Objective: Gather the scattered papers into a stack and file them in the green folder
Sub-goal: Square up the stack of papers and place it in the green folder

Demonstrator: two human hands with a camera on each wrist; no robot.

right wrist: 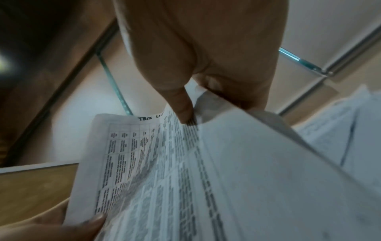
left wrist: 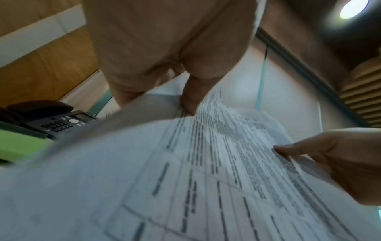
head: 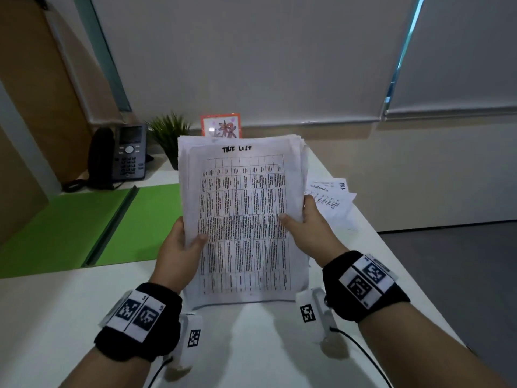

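A stack of white papers (head: 243, 214) stands tilted up from the white table (head: 70, 309), its bottom edge near the tabletop; the top sheet is a printed grid headed "TASK LIST". My left hand (head: 181, 242) grips the stack's left edge, thumb on the front. My right hand (head: 305, 222) grips the right edge the same way. The left wrist view shows my left hand (left wrist: 189, 99) pinching the stack of papers (left wrist: 185, 179). The right wrist view shows my right hand (right wrist: 187, 110) pinching the stack of papers (right wrist: 164, 171). The green folder (head: 84, 219) lies open flat to the left. Loose papers (head: 333, 200) lie at the right.
A black desk phone (head: 123, 155) stands at the back left, with a small green plant (head: 167, 135) and an orange-framed flower drawing (head: 221, 126) behind the stack. The table's right edge drops to grey floor (head: 447, 275). A wooden panel (head: 33, 107) borders the left.
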